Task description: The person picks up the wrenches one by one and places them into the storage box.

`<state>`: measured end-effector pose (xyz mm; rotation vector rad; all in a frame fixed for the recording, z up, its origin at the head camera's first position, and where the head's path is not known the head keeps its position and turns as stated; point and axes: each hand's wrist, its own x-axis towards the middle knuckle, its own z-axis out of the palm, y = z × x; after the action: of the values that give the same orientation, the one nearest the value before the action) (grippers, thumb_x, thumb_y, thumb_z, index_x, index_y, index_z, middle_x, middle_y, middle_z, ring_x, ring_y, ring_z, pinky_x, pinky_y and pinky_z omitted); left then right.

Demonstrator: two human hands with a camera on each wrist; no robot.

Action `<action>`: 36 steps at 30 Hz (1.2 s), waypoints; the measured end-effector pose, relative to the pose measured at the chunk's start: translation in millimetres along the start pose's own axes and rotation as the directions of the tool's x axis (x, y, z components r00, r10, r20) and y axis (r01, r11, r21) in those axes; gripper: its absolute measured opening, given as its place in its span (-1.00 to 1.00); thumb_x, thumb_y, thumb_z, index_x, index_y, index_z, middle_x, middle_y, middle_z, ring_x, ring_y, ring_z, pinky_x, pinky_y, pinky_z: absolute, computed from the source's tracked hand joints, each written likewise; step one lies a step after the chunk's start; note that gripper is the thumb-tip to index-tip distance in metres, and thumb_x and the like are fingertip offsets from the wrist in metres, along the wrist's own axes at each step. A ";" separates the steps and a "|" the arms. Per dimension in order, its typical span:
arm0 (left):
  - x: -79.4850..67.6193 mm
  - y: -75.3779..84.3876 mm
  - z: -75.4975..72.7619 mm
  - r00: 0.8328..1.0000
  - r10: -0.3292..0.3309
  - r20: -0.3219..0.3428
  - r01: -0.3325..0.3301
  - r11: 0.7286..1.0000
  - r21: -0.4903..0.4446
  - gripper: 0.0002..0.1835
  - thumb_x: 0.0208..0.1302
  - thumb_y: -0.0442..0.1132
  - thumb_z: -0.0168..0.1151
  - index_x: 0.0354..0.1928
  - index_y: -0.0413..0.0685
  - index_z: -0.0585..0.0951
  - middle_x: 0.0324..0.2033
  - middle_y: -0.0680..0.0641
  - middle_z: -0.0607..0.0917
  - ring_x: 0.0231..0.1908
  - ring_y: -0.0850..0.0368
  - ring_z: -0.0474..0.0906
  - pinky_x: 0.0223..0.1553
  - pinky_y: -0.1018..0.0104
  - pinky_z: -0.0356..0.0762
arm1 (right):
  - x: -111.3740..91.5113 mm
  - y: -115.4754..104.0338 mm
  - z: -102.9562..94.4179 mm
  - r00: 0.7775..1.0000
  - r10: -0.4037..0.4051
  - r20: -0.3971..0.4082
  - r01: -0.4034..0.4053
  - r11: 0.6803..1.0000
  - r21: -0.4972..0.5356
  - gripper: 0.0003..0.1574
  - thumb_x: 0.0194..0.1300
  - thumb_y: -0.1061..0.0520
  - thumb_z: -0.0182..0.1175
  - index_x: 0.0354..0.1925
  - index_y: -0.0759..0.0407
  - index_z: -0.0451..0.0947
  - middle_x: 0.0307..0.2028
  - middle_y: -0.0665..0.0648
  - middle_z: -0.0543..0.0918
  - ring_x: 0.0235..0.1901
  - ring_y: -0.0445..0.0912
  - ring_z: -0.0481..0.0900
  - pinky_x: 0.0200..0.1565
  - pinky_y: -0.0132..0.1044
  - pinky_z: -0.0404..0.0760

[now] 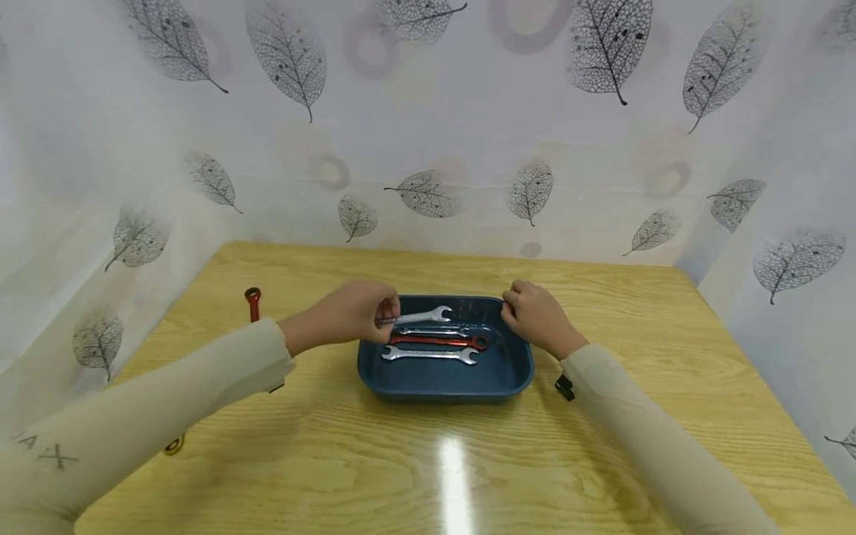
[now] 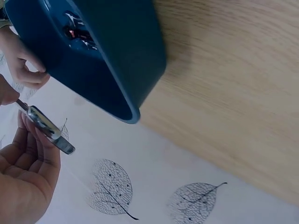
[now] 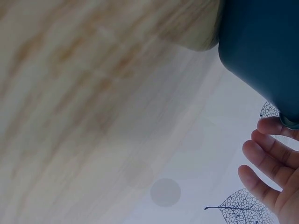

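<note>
My left hand (image 1: 357,310) pinches one end of a silver open-end wrench (image 1: 423,317) between thumb and fingers, above the left part of a dark blue tray (image 1: 444,394). In the left wrist view, this wrench (image 2: 44,123) lies across the fingers. At the tray's far right corner, my right hand (image 1: 540,316) grips the rim; the right wrist view shows the index fingertip (image 3: 270,125) against it. Inside the tray lie a small silver wrench (image 1: 435,331), a red wrench (image 1: 435,341) with a ring end, and a silver double open-end wrench (image 1: 429,355).
Left of the tray, a red ring wrench (image 1: 253,301) lies on the wooden table (image 1: 321,461), partly hidden by my left sleeve. A gold ring end (image 1: 174,444) shows below that forearm. Leaf-patterned cloth (image 1: 428,148) stands behind the table and at its sides.
</note>
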<state>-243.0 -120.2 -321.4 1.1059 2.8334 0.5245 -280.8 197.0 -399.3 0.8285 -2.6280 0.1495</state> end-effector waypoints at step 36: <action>60.7 39.6 34.8 0.961 0.053 0.271 -0.044 0.998 -0.039 -0.91 -0.03 -0.33 0.30 -0.49 -0.03 0.56 -0.51 0.06 0.58 -0.50 0.24 0.39 -0.39 0.39 0.41 | -0.5 0.3 -1.3 1.000 -0.014 -0.009 0.014 1.000 -0.018 -0.79 0.23 0.20 0.07 -0.51 0.20 0.54 -0.56 0.10 0.40 -0.61 -0.12 0.27 -0.50 -0.26 0.36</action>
<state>-256.4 -42.4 -336.7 1.1459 2.5589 0.3861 -280.1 197.8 -398.4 0.8383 -2.6106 0.1255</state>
